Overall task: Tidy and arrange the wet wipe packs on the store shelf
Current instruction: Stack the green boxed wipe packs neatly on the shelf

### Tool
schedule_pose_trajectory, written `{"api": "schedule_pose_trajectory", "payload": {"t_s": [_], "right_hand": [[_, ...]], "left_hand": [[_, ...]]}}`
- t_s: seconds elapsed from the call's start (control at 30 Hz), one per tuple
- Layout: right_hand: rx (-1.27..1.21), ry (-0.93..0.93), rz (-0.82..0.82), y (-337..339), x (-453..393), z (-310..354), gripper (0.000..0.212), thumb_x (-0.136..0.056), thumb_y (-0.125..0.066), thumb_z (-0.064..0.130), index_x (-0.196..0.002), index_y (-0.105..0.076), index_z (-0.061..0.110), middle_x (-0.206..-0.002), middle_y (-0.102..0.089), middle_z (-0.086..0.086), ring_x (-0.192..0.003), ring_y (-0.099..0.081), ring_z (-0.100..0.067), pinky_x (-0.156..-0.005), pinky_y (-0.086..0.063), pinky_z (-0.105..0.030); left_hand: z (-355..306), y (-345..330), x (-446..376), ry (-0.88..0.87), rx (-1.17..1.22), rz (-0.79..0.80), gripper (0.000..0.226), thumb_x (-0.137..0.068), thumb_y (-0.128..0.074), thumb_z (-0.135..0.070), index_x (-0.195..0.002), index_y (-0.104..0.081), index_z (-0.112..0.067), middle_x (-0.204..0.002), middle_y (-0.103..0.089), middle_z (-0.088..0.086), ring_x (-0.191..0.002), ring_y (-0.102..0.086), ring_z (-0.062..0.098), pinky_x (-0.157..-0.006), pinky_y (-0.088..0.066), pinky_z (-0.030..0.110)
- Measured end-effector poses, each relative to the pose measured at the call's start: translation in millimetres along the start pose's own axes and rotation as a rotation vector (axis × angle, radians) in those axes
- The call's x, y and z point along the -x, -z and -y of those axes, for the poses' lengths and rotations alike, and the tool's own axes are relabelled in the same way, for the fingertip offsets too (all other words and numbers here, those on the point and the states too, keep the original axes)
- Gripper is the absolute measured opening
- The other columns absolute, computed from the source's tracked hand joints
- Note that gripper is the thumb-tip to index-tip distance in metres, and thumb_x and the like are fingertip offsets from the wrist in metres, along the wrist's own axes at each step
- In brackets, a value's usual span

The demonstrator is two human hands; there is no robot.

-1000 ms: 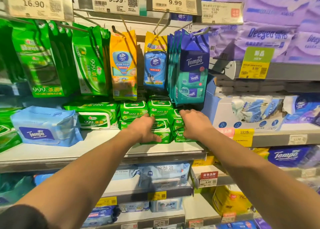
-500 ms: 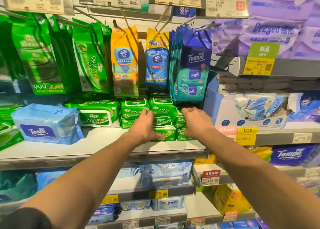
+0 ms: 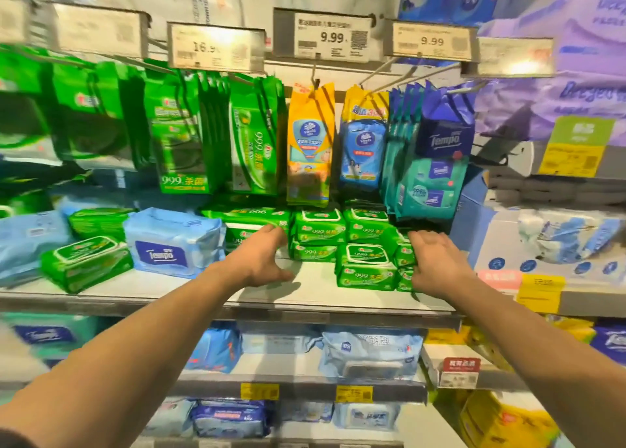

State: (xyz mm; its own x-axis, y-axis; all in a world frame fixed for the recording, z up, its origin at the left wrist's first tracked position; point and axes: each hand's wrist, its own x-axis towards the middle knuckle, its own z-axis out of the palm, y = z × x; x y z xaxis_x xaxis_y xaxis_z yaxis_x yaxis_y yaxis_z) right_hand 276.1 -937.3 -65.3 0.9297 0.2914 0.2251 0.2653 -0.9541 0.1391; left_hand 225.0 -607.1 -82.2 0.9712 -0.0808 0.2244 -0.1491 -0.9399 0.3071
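Nearest the camera, two bare forearms reach up to the grey metal store shelf (image 3: 189,288). On it, the left hand (image 3: 261,261) hangs with fingers loosely spread and thumb apart, holding nothing, its fingertips at the front of the large green 999 wipe pack (image 3: 247,222). Further right, the right hand (image 3: 437,261) lies with straight fingers against the right side of the stack of small green wipe packs (image 3: 367,264); whether it presses or only touches I cannot tell.

My judgement is that the small packs are being squared into a block, and the left hand is free to turn to the big pack. Next, that pack probably needs drawing forward level with the shelf edge.

Leftward on the same shelf lie a pale blue Tempo wipe pack (image 3: 169,244) and a tilted green lidded wipe pack (image 3: 84,261), out of line. Behind and above, peg hooks carry hanging green sachets (image 3: 250,136), a yellow pouch (image 3: 310,146) and teal Tempo packets (image 3: 430,176).
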Motion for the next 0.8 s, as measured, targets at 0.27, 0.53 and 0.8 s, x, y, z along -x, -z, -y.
{"api": "schedule_pose_trajectory", "payload": {"t_s": [0.27, 0.53, 0.8], "right_hand": [[0.109, -0.097, 0.134, 23.0, 11.5, 109.6, 0.108, -0.080, -0.060, 0.058, -0.154, 0.000, 0.009, -0.162, -0.009, -0.011, -0.149, -0.012, -0.026, -0.120, -0.015, -0.045], [-0.139, 0.288, -0.004, 78.7, -17.9, 299.6, 0.105, -0.082, -0.063, 0.061, -0.156, -0.009, 0.010, -0.163, -0.009, -0.012, -0.150, -0.012, -0.025, -0.120, -0.016, -0.038], [-0.181, 0.586, -0.101, 90.8, -26.5, 433.2, 0.095, -0.081, -0.068, 0.053, -0.153, -0.023, 0.010, -0.154, -0.029, -0.014, -0.143, -0.026, -0.028, -0.116, -0.023, -0.036]], "left_hand": [[92.2, 87.0, 63.7, -0.076, 0.036, -0.122, 0.059, -0.068, -0.084, -0.036, -0.112, -0.054, -0.011, -0.107, -0.048, 0.006, -0.098, -0.050, 0.026, -0.082, -0.041, 0.034], [178.1, 132.7, 106.5, 0.121, -0.114, -0.143, 0.078, -0.062, -0.086, -0.049, -0.120, -0.049, -0.012, -0.119, -0.047, 0.010, -0.113, -0.045, 0.031, -0.094, -0.043, 0.042], [270.0, 151.1, 159.4, 0.495, -0.203, -0.043, 0.114, -0.049, -0.078, -0.077, -0.134, -0.038, -0.010, -0.138, -0.041, 0.013, -0.128, -0.037, 0.035, -0.105, -0.036, 0.049]]}}
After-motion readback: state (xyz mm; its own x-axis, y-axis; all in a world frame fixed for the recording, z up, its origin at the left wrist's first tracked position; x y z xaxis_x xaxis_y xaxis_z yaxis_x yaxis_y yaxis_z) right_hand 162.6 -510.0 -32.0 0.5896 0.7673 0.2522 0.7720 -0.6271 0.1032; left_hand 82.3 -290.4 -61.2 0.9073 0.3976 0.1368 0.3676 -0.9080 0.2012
